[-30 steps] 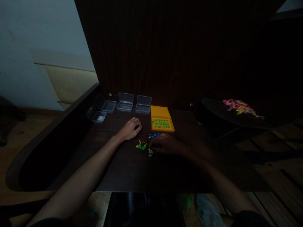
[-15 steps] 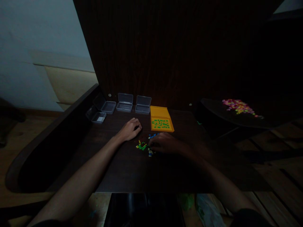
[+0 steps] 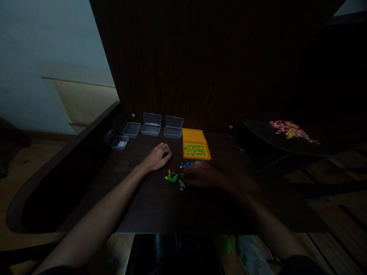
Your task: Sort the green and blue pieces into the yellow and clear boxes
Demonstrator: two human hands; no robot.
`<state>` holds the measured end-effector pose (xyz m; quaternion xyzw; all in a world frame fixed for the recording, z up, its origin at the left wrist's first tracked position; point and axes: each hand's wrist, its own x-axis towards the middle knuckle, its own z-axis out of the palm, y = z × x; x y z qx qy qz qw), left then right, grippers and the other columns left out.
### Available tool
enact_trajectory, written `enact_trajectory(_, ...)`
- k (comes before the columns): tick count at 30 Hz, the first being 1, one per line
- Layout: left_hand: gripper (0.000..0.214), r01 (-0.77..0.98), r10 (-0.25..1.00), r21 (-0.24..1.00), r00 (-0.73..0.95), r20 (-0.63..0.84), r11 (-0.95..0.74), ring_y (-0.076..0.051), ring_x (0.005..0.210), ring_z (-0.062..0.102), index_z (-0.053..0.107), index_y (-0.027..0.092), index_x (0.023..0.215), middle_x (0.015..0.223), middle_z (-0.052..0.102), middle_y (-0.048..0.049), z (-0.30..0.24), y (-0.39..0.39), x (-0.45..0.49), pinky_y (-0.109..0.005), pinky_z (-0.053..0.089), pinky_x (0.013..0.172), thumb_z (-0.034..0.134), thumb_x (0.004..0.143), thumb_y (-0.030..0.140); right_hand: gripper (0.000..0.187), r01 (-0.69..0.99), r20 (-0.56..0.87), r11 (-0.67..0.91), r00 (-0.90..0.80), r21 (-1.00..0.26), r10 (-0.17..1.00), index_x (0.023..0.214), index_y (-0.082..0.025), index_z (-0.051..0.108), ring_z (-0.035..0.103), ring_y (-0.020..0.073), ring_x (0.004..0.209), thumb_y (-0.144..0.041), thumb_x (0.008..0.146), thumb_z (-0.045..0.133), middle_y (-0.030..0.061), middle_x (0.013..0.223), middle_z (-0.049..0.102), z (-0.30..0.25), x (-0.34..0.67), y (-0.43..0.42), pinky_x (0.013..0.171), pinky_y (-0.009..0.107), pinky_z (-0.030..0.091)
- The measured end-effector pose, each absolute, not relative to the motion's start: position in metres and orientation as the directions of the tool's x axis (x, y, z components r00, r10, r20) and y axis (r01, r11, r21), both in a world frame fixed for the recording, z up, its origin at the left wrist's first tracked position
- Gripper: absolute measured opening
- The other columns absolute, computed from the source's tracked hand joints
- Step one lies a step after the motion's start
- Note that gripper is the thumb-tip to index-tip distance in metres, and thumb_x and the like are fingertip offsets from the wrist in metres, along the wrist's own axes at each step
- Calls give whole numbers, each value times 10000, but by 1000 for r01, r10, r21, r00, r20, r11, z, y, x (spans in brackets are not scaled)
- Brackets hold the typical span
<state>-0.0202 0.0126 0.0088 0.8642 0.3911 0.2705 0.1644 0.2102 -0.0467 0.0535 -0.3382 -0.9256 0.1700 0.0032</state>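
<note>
My left hand rests on the dark table, its fingers curled in, and nothing shows in its grip. Just right of it lies a loose heap of small plastic building bricks: green and yellow ones, blue ones and pale ones. Over the heap's right side is my right hand, fingers bent together in a pinch. What its fingertips hold, if anything, is too dark and small to make out. Behind my right hand stands an open yellow box with many green pieces spread inside.
Several clear plastic boxes with raised lids, among them one box beside the yellow box, stand along the back left. A raised side panel borders the table on the left. At right, a dark surface bears colourful beads.
My right hand has shifted slightly right over the heap, showing a little more of the bricks. My left hand stays where it was.
</note>
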Motion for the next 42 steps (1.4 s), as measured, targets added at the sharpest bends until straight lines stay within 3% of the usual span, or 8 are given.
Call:
enact_trajectory(6,185,595,766,487,550,333,-639,-212,904,554,613,180,776,858,621,-54,9,13,-20,-375,463,882,451,865,194,133,638,-151,716,-767,-282,624,917,-197,722,609,158,763,-256,869,613,31,857,712,54,207,-49,659,258,349)
enact_trajectory(21,175,597,771,492,540,337,-634,-211,911,554,615,181,785,868,622,-54,8,13,-20,-372,462,890,457,859,186,122,675,-62,661,-713,-329,698,895,-199,716,598,134,712,-243,877,604,20,792,704,47,204,-44,637,237,331)
enact_trajectory(36,189,596,770,493,547,329,-634,-215,905,550,621,177,788,861,623,-59,9,13,-20,-384,459,887,446,859,189,116,659,-96,680,-737,-322,669,898,-206,708,600,140,744,-234,868,599,20,820,700,47,202,-41,646,238,332)
enact_trajectory(42,195,602,769,484,545,333,-636,-208,894,555,617,184,772,847,621,-52,10,13,-19,-367,465,865,444,861,192,107,621,-98,687,-764,-378,637,894,-198,706,598,127,721,-208,864,603,11,807,697,49,204,-37,651,226,349)
